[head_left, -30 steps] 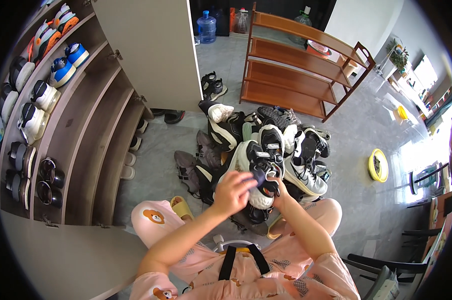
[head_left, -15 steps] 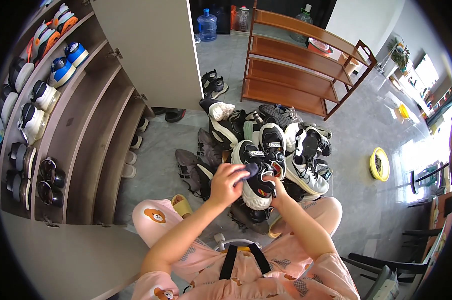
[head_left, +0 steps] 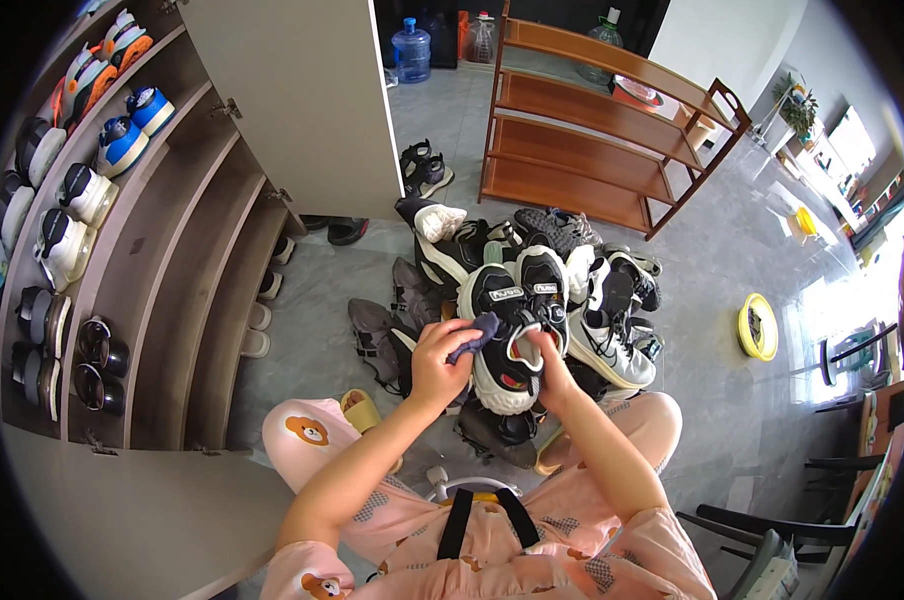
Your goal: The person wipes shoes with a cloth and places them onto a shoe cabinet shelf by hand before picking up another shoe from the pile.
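Observation:
A black and white sneaker (head_left: 496, 368) is held over a pile of shoes in front of me, its toe pointing away and its opening toward me. My right hand (head_left: 551, 374) grips it at the opening, with the thumb at the collar and the other fingers mostly hidden. In my left hand (head_left: 440, 362) is a bunched dark blue cloth (head_left: 475, 338), against the sneaker's left side. A similar black and white sneaker (head_left: 543, 275) lies just beyond. To the right rests a grey-white lace-up sneaker (head_left: 612, 345), and grey shoes (head_left: 374, 325) lie to the left.
An open shoe cabinet (head_left: 197, 220) with shoes on several shelves stands at left, its door (head_left: 297, 100) swung outward. A brown wooden rack (head_left: 592, 145) is beyond the pile. On the floor to the right sits a yellow basin (head_left: 759, 328); chairs (head_left: 772, 525) stand at lower right.
The cloth has moved left from the sneaker's upper to its left side. The sneaker has tilted, showing more of its opening, and my right hand has shifted slightly up along it.

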`<control>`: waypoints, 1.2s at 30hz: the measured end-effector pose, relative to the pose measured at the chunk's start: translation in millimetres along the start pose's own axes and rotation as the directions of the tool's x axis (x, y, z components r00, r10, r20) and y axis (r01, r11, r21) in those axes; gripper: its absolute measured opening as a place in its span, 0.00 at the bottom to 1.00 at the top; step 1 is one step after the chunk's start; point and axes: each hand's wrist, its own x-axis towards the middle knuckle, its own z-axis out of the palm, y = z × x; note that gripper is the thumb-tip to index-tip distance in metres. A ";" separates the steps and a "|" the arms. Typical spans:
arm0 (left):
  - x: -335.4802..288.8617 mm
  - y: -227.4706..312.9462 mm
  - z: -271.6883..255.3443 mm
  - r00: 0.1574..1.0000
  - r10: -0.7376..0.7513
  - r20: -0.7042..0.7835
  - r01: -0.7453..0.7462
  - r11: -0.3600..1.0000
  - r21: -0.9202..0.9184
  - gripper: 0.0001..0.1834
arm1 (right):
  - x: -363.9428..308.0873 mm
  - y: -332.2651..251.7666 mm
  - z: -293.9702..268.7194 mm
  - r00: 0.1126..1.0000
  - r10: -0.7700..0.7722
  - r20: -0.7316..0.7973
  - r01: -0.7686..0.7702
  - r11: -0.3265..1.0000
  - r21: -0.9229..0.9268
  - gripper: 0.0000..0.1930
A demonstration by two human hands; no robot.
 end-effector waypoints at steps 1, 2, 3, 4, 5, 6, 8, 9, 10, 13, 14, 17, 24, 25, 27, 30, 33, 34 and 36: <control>-0.7 -1.9 0.3 0.999 -0.039 -0.014 0.038 0.999 -0.009 0.18 | -15.1 -10.8 12.6 0.995 -0.015 0.102 0.008 0.998 0.066 0.34; -1.4 -3.8 0.3 0.997 -0.077 -0.028 0.077 0.997 -0.018 0.18 | -9.3 -12.9 6.7 0.962 -0.045 0.268 0.007 0.990 0.141 0.32; -2.2 -6.0 -0.5 0.997 -0.077 -0.029 0.077 0.997 -0.016 0.18 | -6.6 -12.6 6.6 0.970 -0.066 0.234 0.035 0.990 0.136 0.30; -1.6 -5.2 1.5 0.995 -0.097 -0.014 0.097 0.995 -0.037 0.19 | -5.8 -13.9 3.1 0.977 -0.093 0.194 0.068 0.989 0.130 0.28; -0.7 -4.3 3.6 0.993 -0.117 0.001 0.116 0.992 -0.056 0.19 | 2.2 -7.7 -2.2 0.977 -0.114 0.182 0.076 0.976 0.206 0.26; -0.4 -2.4 7.2 0.994 -0.113 0.004 0.113 0.992 -0.060 0.19 | 5.1 -1.6 -10.8 0.977 -0.119 0.178 0.081 0.975 0.207 0.26; -6.2 -2.9 10.0 0.989 -0.143 0.028 0.144 0.987 -0.076 0.19 | 0.4 6.4 3.0 0.977 -0.040 0.211 -0.051 0.912 0.407 0.26; -9.4 -3.9 10.9 0.987 -0.157 0.028 0.159 0.984 -0.077 0.18 | -2.2 7.8 6.1 0.959 -0.056 0.278 -0.072 0.899 0.432 0.27; -12.2 -5.5 11.4 0.987 -0.157 0.029 0.159 0.984 -0.077 0.18 | -6.5 5.6 9.4 0.959 -0.057 0.278 -0.072 0.898 0.433 0.27; -16.0 -5.3 12.3 0.977 -0.208 0.047 0.211 0.972 -0.102 0.18 | -21.7 -5.7 20.6 0.913 -0.047 0.405 -0.149 0.886 0.439 0.26; -15.0 0.3 12.7 0.970 -0.233 0.062 0.240 0.962 -0.133 0.17 | -19.5 -4.5 18.8 0.915 -0.050 0.401 -0.146 0.885 0.442 0.26; -22.2 7.3 16.6 0.959 -0.267 0.096 0.280 0.946 -0.164 0.18 | -11.9 -0.4 15.7 0.975 -0.075 0.208 -0.026 0.896 0.444 0.24; -28.1 30.5 8.5 0.965 -0.206 0.164 0.240 0.944 -0.226 0.17 | 13.7 -6.7 -3.6 0.993 -0.114 -0.018 0.113 0.927 0.357 0.22; -24.8 33.7 3.1 0.986 -0.028 0.162 0.058 0.981 -0.184 0.17 | 9.2 -8.0 -0.2 0.991 -0.129 -0.023 0.129 0.933 0.335 0.25; -16.6 41.4 -3.6 0.953 0.266 0.147 -0.252 0.962 -0.105 0.18 | 6.9 -1.3 5.9 0.967 -0.238 -0.088 0.247 0.962 0.118 0.27; -0.5 47.4 -10.9 0.951 0.287 0.113 -0.298 0.950 0.094 0.19 | -0.5 8.4 9.1 0.963 -0.271 -0.006 0.270 0.962 -0.035 0.32; -4.5 17.5 -7.8 0.969 0.159 0.189 -0.203 0.948 0.244 0.18 | -14.9 10.5 27.6 0.977 -0.206 0.058 0.207 0.978 -0.005 0.31; -4.2 17.8 -4.3 0.968 0.138 0.208 -0.185 0.956 0.226 0.18 | -12.8 9.5 23.6 0.976 -0.208 0.057 0.209 0.978 -0.008 0.31; -13.5 26.0 3.9 0.948 0.199 0.248 -0.243 0.957 0.160 0.18 | -7.2 7.0 11.6 0.970 -0.244 0.000 0.243 0.969 0.049 0.30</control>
